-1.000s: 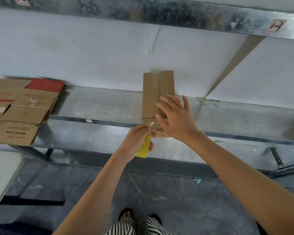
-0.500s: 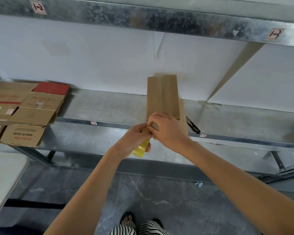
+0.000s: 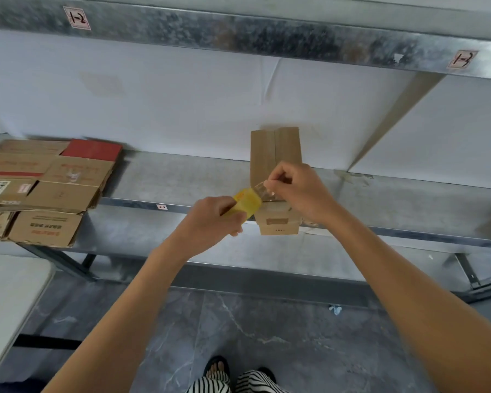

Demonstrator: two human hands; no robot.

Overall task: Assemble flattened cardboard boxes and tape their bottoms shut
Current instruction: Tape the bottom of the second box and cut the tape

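Note:
A small brown cardboard box (image 3: 275, 150) stands on the metal shelf (image 3: 182, 180) with its two closed flaps facing me. My left hand (image 3: 213, 219) grips a yellow roll of clear tape (image 3: 245, 201) just left of the box's near end. My right hand (image 3: 298, 191) pinches the loose end of the tape (image 3: 262, 190) over the box's near part, with a short strip stretched between the two hands. The box's lower front face (image 3: 278, 226) shows below my hands.
A stack of flattened cardboard boxes (image 3: 40, 188) with a red one (image 3: 92, 150) lies on the shelf at the left. An upper shelf beam (image 3: 238, 32) runs overhead. A white table corner (image 3: 9, 287) sits at the lower left. My feet (image 3: 216, 367) stand on the grey floor.
My right hand has lifted off the box flaps, curled, and taken the tape end. The left hand has raised the yellow roll beside the box, and a short strip is now pulled out.

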